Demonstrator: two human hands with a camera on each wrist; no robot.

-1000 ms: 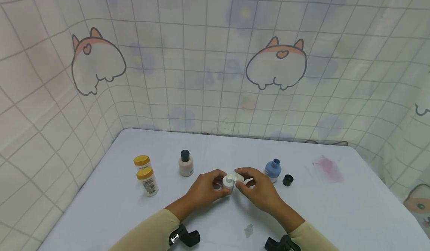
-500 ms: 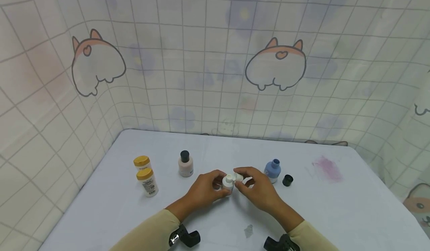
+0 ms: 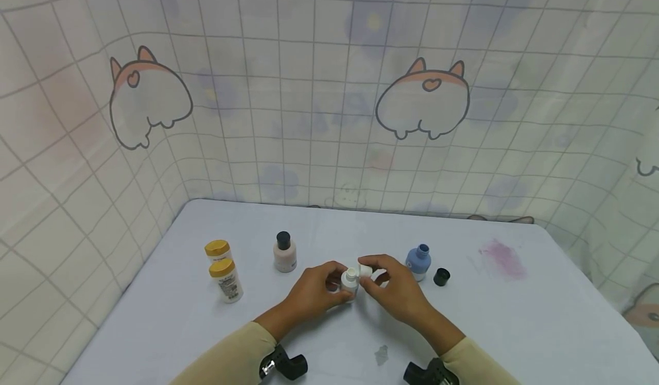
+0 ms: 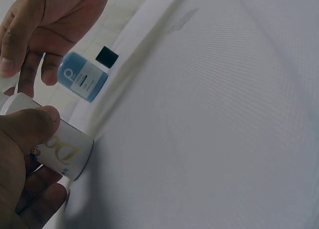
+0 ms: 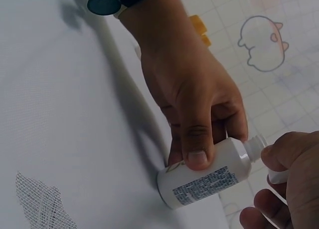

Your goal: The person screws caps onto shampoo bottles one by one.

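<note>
In the head view my left hand (image 3: 315, 290) grips a small white bottle (image 3: 349, 282) upright on the table, thumb on the near side. The bottle's threaded neck is bare, as the right wrist view shows on the white bottle (image 5: 204, 178). My right hand (image 3: 395, 289) pinches a white cap (image 3: 365, 270) between thumb and fingers, just right of the neck. Behind that hand stands a blue bottle (image 3: 419, 261) without a lid, and a black cap (image 3: 441, 277) lies at its right. The left wrist view shows gold lettering on the white bottle (image 4: 64, 148).
Two white bottles with yellow lids (image 3: 226, 279) stand at the left of the white table (image 3: 170, 316). A pale pink bottle (image 3: 285, 253) with a black cap is further back. A pink stain (image 3: 503, 259) marks the right side, and a grey patch (image 3: 381, 354) the front.
My right hand and the white cap have shifted very slightly left and up, and the cap's angle has changed a little. The left hand and the white bottle stay in place.
</note>
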